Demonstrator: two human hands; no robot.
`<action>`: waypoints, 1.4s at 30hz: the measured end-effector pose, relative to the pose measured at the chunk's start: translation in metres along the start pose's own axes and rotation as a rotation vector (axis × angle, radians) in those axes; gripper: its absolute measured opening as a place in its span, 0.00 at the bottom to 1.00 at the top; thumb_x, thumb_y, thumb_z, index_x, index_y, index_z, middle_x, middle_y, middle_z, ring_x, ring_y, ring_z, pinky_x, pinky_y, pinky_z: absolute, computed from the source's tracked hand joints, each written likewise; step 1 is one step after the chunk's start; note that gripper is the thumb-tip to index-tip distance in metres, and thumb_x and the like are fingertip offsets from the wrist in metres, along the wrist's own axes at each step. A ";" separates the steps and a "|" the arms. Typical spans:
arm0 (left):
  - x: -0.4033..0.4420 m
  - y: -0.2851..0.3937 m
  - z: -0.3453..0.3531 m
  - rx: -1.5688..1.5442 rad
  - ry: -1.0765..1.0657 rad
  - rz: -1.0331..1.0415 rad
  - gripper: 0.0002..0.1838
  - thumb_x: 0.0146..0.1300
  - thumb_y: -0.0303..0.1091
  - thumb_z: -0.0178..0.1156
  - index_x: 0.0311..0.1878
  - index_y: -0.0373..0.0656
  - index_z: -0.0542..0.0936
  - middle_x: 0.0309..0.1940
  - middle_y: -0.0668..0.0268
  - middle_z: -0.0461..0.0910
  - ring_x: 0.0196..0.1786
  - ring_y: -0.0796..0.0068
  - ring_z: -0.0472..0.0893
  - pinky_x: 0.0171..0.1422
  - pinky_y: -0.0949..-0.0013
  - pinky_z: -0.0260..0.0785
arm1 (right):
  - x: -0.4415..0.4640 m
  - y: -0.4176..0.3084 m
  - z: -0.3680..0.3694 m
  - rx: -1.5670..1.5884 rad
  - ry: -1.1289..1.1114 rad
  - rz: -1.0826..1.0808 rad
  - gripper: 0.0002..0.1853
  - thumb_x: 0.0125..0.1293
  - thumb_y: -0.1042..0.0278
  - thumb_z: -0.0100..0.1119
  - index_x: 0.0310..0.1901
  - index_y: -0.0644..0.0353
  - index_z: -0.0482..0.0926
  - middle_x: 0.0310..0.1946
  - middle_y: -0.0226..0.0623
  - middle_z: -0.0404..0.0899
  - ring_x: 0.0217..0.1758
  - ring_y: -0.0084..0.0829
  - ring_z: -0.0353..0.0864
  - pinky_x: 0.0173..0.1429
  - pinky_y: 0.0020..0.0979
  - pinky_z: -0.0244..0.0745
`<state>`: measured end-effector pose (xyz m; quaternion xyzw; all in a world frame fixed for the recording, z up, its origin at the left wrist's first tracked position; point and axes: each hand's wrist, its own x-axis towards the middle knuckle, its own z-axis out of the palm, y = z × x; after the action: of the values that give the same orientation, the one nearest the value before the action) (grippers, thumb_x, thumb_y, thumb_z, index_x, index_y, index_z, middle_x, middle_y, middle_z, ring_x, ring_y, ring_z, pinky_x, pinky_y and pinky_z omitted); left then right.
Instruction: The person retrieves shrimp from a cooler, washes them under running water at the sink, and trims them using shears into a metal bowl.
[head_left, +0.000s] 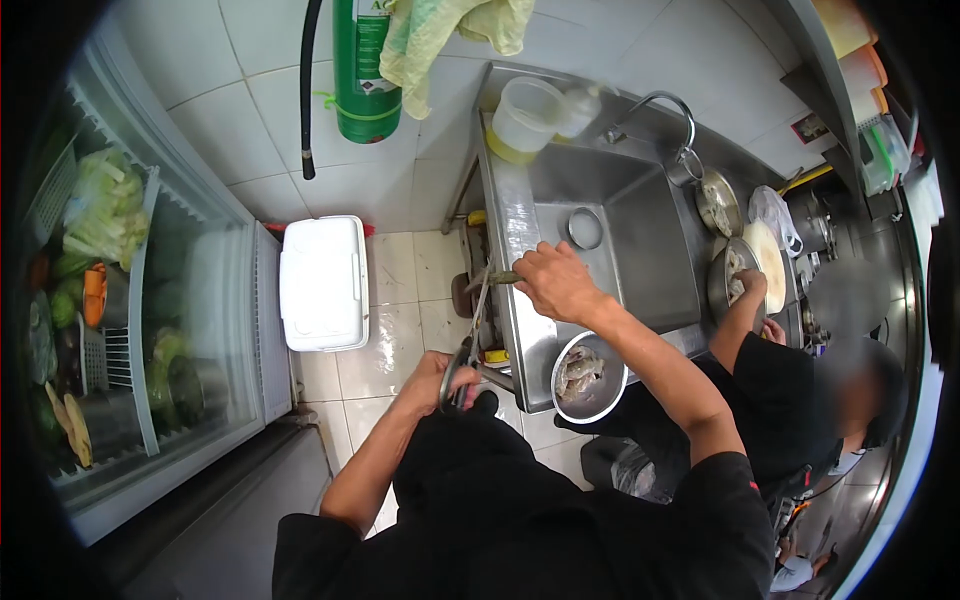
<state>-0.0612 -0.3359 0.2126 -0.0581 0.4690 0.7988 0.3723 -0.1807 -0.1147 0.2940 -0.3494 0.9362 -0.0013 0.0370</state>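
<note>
My left hand is closed round the dark handles of a pair of scissors, whose blades point up and away. My right hand pinches a long grey-brown piece, which looks like a raw shrimp, over the left edge of the sink. The scissor blades reach up to the shrimp; whether they are closed on it I cannot tell. Below my right forearm, a metal bowl holds pale greyish pieces that look like more shrimp.
A steel sink with a small round dish and a tap lies ahead. At right, a co-worker's hand reaches into another metal bowl. A white cooler box and glass-door fridge stand left.
</note>
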 end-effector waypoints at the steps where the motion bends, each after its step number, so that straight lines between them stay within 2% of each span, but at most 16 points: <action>1: 0.001 -0.006 0.001 0.020 0.069 -0.033 0.12 0.52 0.34 0.65 0.27 0.33 0.79 0.16 0.63 0.76 0.16 0.75 0.76 0.20 0.74 0.69 | -0.002 0.001 0.001 -0.042 -0.020 -0.012 0.10 0.58 0.62 0.59 0.36 0.59 0.77 0.34 0.36 0.77 0.44 0.37 0.73 0.48 0.40 0.64; 5: 0.003 -0.021 0.005 0.099 0.136 -0.131 0.12 0.53 0.34 0.65 0.25 0.34 0.78 0.15 0.64 0.75 0.14 0.78 0.75 0.18 0.76 0.68 | -0.013 0.007 0.003 0.004 -0.076 0.044 0.12 0.59 0.62 0.59 0.40 0.59 0.77 0.36 0.37 0.78 0.46 0.37 0.73 0.50 0.40 0.64; 8: 0.002 -0.037 0.002 0.126 0.171 -0.171 0.11 0.53 0.33 0.64 0.26 0.34 0.78 0.16 0.63 0.76 0.16 0.77 0.75 0.20 0.75 0.70 | -0.029 0.018 0.004 0.292 -0.041 0.187 0.15 0.59 0.65 0.58 0.47 0.61 0.75 0.40 0.42 0.79 0.50 0.39 0.74 0.54 0.42 0.65; 10: -0.002 -0.040 -0.004 0.134 0.184 -0.181 0.11 0.53 0.33 0.64 0.27 0.33 0.78 0.16 0.63 0.76 0.16 0.77 0.76 0.21 0.75 0.70 | -0.040 0.024 -0.006 0.707 -0.099 0.262 0.20 0.63 0.67 0.57 0.57 0.60 0.70 0.45 0.42 0.78 0.56 0.42 0.72 0.57 0.40 0.65; 11: -0.006 -0.039 -0.006 0.159 0.187 -0.171 0.11 0.54 0.33 0.63 0.27 0.32 0.78 0.17 0.63 0.77 0.17 0.76 0.76 0.22 0.74 0.71 | -0.049 0.027 -0.015 0.796 -0.209 0.410 0.22 0.65 0.68 0.57 0.58 0.62 0.67 0.44 0.41 0.78 0.53 0.35 0.75 0.55 0.36 0.68; 14: -0.020 -0.021 0.003 0.249 0.137 -0.168 0.11 0.54 0.32 0.62 0.30 0.30 0.78 0.19 0.61 0.77 0.20 0.74 0.78 0.25 0.72 0.72 | -0.084 0.043 -0.010 1.092 -0.087 0.615 0.22 0.67 0.64 0.57 0.58 0.65 0.66 0.41 0.37 0.79 0.45 0.27 0.77 0.50 0.31 0.70; 15: -0.023 -0.015 0.008 0.257 0.041 -0.155 0.12 0.54 0.33 0.62 0.31 0.30 0.78 0.20 0.61 0.77 0.21 0.73 0.78 0.26 0.72 0.73 | -0.099 0.049 0.003 1.047 0.058 0.599 0.19 0.68 0.59 0.56 0.50 0.68 0.71 0.33 0.33 0.80 0.36 0.19 0.76 0.41 0.24 0.70; 18: -0.020 0.001 0.025 0.303 -0.207 -0.189 0.15 0.53 0.33 0.63 0.37 0.29 0.78 0.24 0.61 0.79 0.27 0.74 0.79 0.33 0.72 0.73 | -0.127 0.024 -0.015 1.218 0.272 0.868 0.14 0.67 0.59 0.58 0.39 0.64 0.75 0.24 0.31 0.79 0.27 0.18 0.73 0.33 0.21 0.67; 20: -0.013 0.000 0.042 0.390 -0.443 -0.147 0.16 0.52 0.31 0.63 0.41 0.30 0.77 0.25 0.68 0.77 0.29 0.83 0.76 0.34 0.81 0.68 | -0.147 0.009 0.015 1.203 0.522 1.000 0.18 0.68 0.54 0.55 0.30 0.62 0.75 0.19 0.29 0.77 0.24 0.15 0.69 0.27 0.23 0.65; 22: -0.003 -0.003 0.061 0.475 -0.497 -0.239 0.19 0.50 0.31 0.63 0.44 0.30 0.76 0.26 0.71 0.76 0.30 0.86 0.74 0.35 0.82 0.65 | -0.155 -0.017 0.024 1.094 0.687 1.177 0.23 0.70 0.51 0.51 0.26 0.65 0.73 0.16 0.35 0.73 0.22 0.20 0.69 0.26 0.30 0.66; 23: 0.003 -0.008 0.069 0.512 -0.494 -0.276 0.19 0.50 0.31 0.63 0.44 0.30 0.76 0.25 0.72 0.75 0.29 0.86 0.73 0.34 0.81 0.64 | -0.162 -0.026 0.036 0.833 0.689 1.251 0.24 0.72 0.50 0.48 0.23 0.61 0.69 0.15 0.26 0.67 0.20 0.17 0.65 0.24 0.26 0.61; 26: 0.015 -0.020 0.089 0.583 -0.512 -0.308 0.19 0.48 0.33 0.62 0.42 0.30 0.77 0.24 0.73 0.73 0.27 0.86 0.70 0.31 0.79 0.62 | -0.164 -0.062 0.030 0.565 0.846 1.353 0.28 0.72 0.48 0.44 0.23 0.67 0.67 0.13 0.44 0.64 0.17 0.30 0.65 0.25 0.36 0.63; 27: 0.019 -0.023 0.094 0.625 -0.520 -0.281 0.19 0.47 0.34 0.63 0.41 0.30 0.77 0.24 0.72 0.73 0.27 0.84 0.71 0.31 0.78 0.62 | -0.165 -0.071 0.021 0.626 0.760 1.465 0.26 0.72 0.51 0.43 0.26 0.68 0.71 0.17 0.56 0.71 0.22 0.55 0.73 0.29 0.46 0.66; 33: 0.032 -0.041 0.108 0.828 -0.520 -0.268 0.21 0.45 0.39 0.63 0.39 0.30 0.79 0.25 0.62 0.78 0.30 0.76 0.77 0.35 0.73 0.68 | -0.183 -0.090 0.055 0.563 0.731 1.525 0.22 0.73 0.55 0.41 0.27 0.66 0.72 0.17 0.60 0.71 0.23 0.62 0.73 0.28 0.53 0.65; 40: 0.030 -0.073 0.095 0.816 -0.504 -0.284 0.20 0.47 0.37 0.64 0.38 0.29 0.80 0.21 0.62 0.78 0.25 0.73 0.78 0.30 0.71 0.69 | -0.189 -0.095 0.070 0.578 0.634 1.556 0.25 0.74 0.53 0.35 0.29 0.65 0.72 0.18 0.61 0.73 0.25 0.64 0.73 0.32 0.56 0.68; 42: 0.029 -0.081 0.091 0.919 -0.465 -0.138 0.19 0.48 0.36 0.64 0.37 0.29 0.80 0.20 0.60 0.79 0.23 0.73 0.79 0.29 0.71 0.69 | -0.188 -0.096 0.074 0.523 0.646 1.550 0.24 0.74 0.55 0.37 0.28 0.67 0.73 0.17 0.60 0.71 0.24 0.62 0.73 0.30 0.53 0.66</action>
<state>-0.0061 -0.2252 0.1931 0.2597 0.6712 0.4758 0.5056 0.0284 -0.0626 0.2355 0.4215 0.8444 -0.2891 -0.1605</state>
